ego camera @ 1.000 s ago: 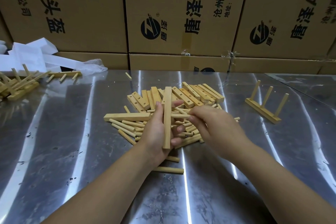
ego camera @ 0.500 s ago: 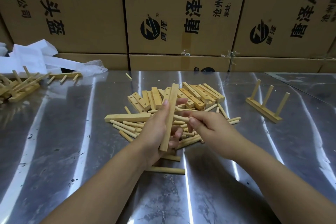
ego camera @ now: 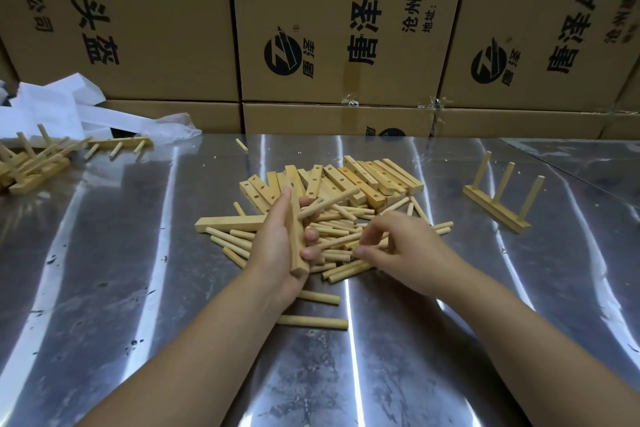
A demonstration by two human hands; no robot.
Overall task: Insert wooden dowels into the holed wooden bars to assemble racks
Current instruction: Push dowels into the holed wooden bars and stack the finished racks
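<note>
One square bar [ego camera: 296, 239] bearing a round dowel [ego camera: 329, 203], gripped by left fingers [ego camera: 310, 235]; right fingers' [ego camera: 375, 230] hold unclear.

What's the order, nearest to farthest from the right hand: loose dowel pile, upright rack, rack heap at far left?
1. loose dowel pile, under the fingertips of the right hand.
2. upright rack, to its right.
3. rack heap, far left.

Left grip [ego camera: 277, 243] curled closed (thumb up); right grip [ego camera: 398, 246] palm-down, fingers arched downward.
</note>
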